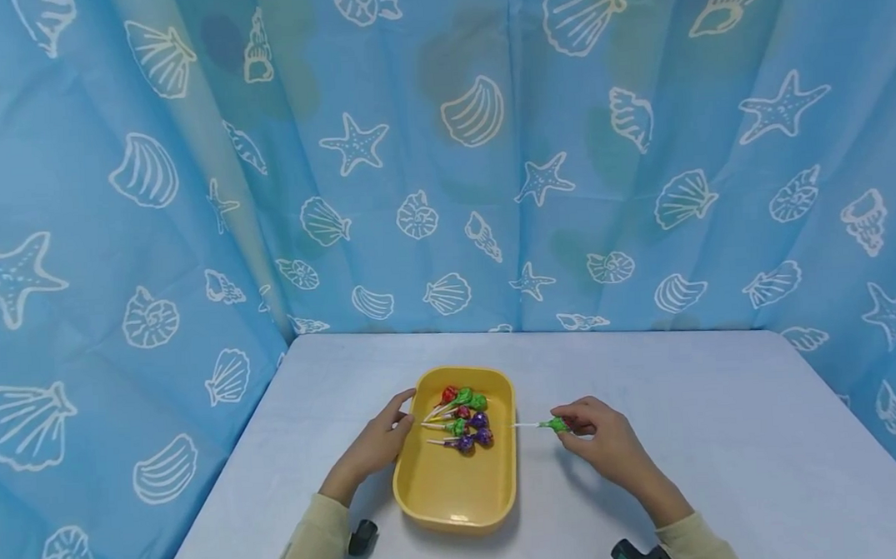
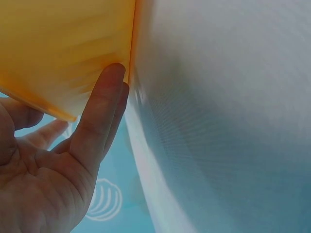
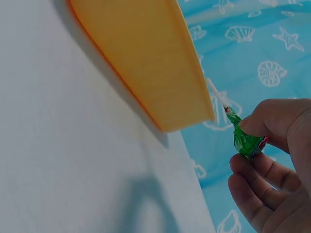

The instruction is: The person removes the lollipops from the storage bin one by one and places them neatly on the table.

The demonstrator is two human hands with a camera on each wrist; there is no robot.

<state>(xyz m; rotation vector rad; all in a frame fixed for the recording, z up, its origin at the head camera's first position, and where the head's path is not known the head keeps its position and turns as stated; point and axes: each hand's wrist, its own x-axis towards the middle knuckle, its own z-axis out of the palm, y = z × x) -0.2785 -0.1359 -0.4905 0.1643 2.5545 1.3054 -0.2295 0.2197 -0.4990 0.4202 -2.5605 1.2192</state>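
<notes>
A yellow tray [image 1: 458, 500] holds several lollipops [image 1: 462, 421] in green, purple and red wrappers, with most sticks toward the left. My left hand [image 1: 380, 437] is at the tray's left side. In the left wrist view, the left hand [image 2: 63, 160] has fairly straight fingers resting against the tray's outer wall [image 2: 73, 39]. Just right of the tray, my right hand [image 1: 601, 439] pinches a green-wrapped lollipop [image 1: 556, 424] by its head. Its white stick points left toward the tray rim. The right wrist view shows the lollipop [image 3: 247, 141] between thumb and fingers of the right hand [image 3: 277, 160].
White cloth [image 1: 725, 434] covers the table under the tray. A blue curtain [image 1: 444, 188] with shell and starfish prints stands behind the table and along its sides. Dark devices show at the left wrist [image 1: 362, 537] and right wrist [image 1: 640, 556].
</notes>
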